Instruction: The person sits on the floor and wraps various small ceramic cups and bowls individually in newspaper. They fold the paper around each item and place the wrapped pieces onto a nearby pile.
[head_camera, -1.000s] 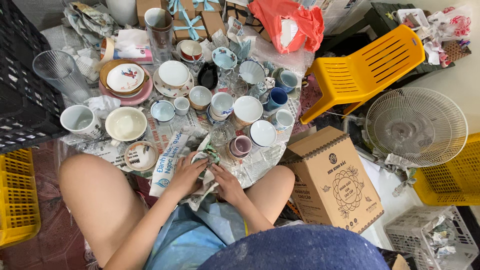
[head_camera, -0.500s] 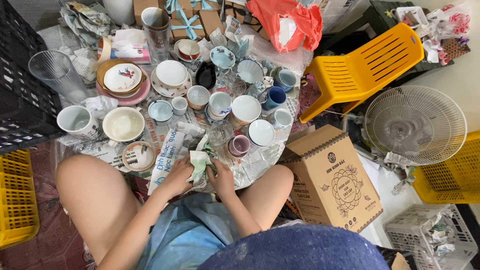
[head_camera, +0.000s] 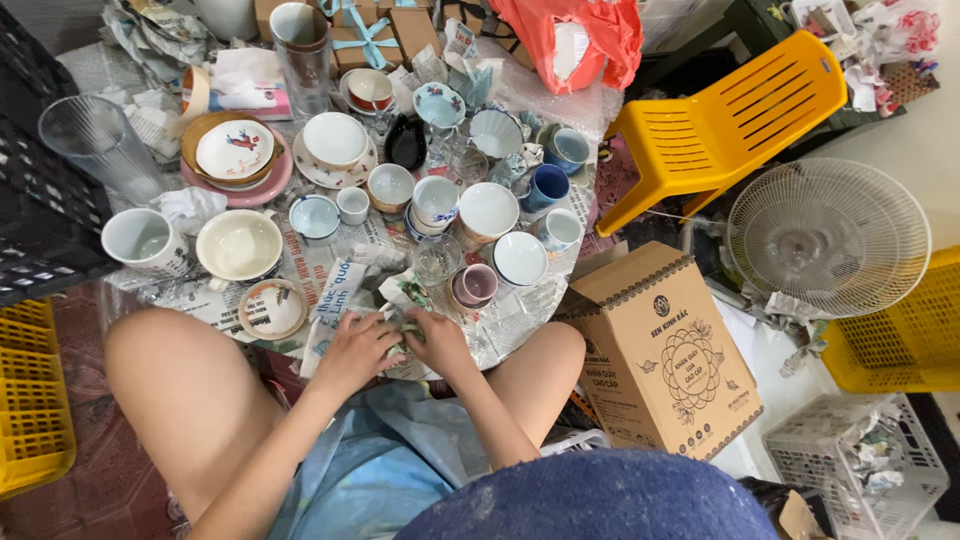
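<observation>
Hands, left hand (head_camera: 352, 350) and right hand (head_camera: 440, 342), have fingers closed on crumpled newspaper bundle (head_camera: 397, 322) at table (head_camera: 520, 318) edge; judged best kept low, folds tight.

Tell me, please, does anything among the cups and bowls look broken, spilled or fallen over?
Nothing stands out. The cups and bowls stand upright on newspaper, with no shards or spill visible. Both hands, left hand and right hand, press a paper-wrapped item; what is inside is hidden.
</observation>
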